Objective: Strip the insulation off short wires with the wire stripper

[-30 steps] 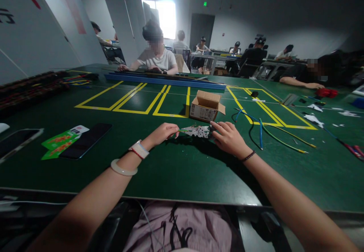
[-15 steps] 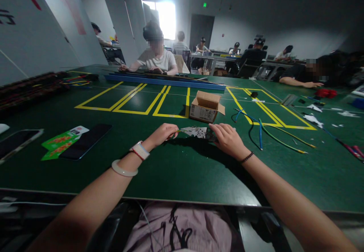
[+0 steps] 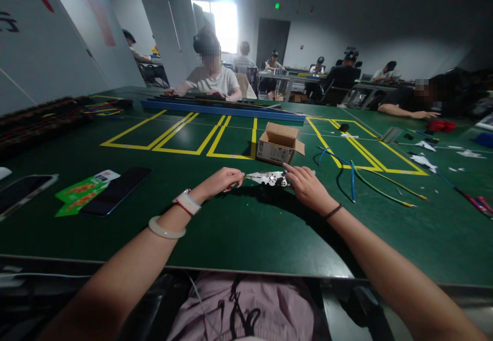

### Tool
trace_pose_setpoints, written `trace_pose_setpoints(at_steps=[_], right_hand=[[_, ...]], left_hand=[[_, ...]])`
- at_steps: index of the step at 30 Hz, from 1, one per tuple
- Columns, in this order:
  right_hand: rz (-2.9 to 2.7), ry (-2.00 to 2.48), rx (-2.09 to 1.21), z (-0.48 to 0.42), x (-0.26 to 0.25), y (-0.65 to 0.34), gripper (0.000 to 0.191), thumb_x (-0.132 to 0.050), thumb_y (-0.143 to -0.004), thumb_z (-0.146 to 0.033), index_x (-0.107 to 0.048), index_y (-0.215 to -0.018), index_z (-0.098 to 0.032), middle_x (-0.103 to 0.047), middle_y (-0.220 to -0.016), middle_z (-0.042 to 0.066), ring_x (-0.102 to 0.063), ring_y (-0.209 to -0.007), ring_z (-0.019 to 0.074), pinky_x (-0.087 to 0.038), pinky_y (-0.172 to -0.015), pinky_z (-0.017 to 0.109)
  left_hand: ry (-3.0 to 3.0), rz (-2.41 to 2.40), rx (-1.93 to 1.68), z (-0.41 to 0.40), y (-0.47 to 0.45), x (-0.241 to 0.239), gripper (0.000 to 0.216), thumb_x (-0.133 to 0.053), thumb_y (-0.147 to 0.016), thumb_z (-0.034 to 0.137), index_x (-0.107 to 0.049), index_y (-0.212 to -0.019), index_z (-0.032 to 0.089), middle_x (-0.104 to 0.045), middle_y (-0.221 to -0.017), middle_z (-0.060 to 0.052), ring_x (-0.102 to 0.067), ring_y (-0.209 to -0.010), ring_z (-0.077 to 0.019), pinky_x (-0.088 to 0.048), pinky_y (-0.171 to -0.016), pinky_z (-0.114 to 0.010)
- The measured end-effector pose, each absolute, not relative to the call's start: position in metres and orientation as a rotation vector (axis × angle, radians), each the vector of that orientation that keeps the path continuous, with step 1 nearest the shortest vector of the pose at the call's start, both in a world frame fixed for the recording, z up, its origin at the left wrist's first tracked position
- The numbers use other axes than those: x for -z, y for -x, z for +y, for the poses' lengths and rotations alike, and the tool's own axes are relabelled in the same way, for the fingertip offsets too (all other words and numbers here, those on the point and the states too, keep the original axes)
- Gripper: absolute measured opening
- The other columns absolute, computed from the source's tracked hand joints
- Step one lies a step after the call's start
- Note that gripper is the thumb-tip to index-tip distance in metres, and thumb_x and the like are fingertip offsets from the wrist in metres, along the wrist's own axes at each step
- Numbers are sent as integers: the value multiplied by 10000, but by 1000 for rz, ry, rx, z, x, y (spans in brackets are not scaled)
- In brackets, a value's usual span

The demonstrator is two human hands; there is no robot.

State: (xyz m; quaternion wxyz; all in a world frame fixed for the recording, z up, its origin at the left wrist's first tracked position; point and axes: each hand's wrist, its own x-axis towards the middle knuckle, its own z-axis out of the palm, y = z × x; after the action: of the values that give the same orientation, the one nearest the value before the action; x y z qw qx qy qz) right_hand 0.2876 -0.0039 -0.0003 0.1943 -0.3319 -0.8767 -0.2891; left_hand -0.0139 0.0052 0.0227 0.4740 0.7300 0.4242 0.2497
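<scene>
Grips silver pliers [image 3: 269, 177] by the handle end in the right hand [image 3: 310, 187], with fingers curled over, and pinches a thin yellow-green wire [image 3: 244, 176] between thumb and fingertips of the left hand [image 3: 222, 181], right at the pliers' nose. Cannot tell a nose closed on the wire from one merely touching it. Holds both low over the green table [image 3: 231, 238].

Just beyond the grip, in the way of any forward reach: a cardboard box [image 3: 274, 152], open at the top, with one flap sticking out to the right. Right of the grip: a blue cable [image 3: 353, 182] and a green cable [image 3: 379, 194], loosely curled. Left of the grip, well apart: a dark phone [image 3: 119, 189] against green packets [image 3: 80, 192]. Farther beyond the box: long blue trunking [image 3: 219, 112], then a co-worker [image 3: 215, 79] in a pale shirt.

On the pliers, flat shiny metal, pierced with holes and tapering toward the left hand. Around the grip, smooth, faintly glossy tabletop, marked past the hands with yellow tape [image 3: 180, 151] in straight-sided outlines.
</scene>
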Motion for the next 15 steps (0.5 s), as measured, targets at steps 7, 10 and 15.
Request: trace_pose_setpoints(at_steps=[7, 10, 15], right_hand=[[-2453, 950, 772, -2, 2, -292, 172, -458, -880, -96, -619, -924, -139, -610, -1219, 190, -575, -1038, 237, -459, -916, 397], [-2458, 923, 773, -3, 1, -292, 171, -468, -885, -101, -619, -958, -137, -594, -1255, 187, -577, -1063, 236, -465, -920, 394], [-2460, 906, 796, -2, 0, -294, 195, -446, -904, -103, -612, -999, -144, -551, -1328, 174, -557, -1138, 234, -456, -964, 406]], left_hand=[[-1738, 1015, -648, 5, 14, -22, 367, -451, -893, 449, -529, -694, 151, -355, -542, 53, -340, -468, -90, -258, -454, -199], [-1714, 1021, -669, 7, 14, -20, 351, -451, -891, 428, -524, -689, 151, -341, -528, 59, -332, -451, -85, -250, -443, -195], [-1702, 1005, -670, 9, 16, -19, 349, -460, -889, 431, -534, -699, 148, -335, -519, 61, -332, -450, -84, -259, -443, -192]])
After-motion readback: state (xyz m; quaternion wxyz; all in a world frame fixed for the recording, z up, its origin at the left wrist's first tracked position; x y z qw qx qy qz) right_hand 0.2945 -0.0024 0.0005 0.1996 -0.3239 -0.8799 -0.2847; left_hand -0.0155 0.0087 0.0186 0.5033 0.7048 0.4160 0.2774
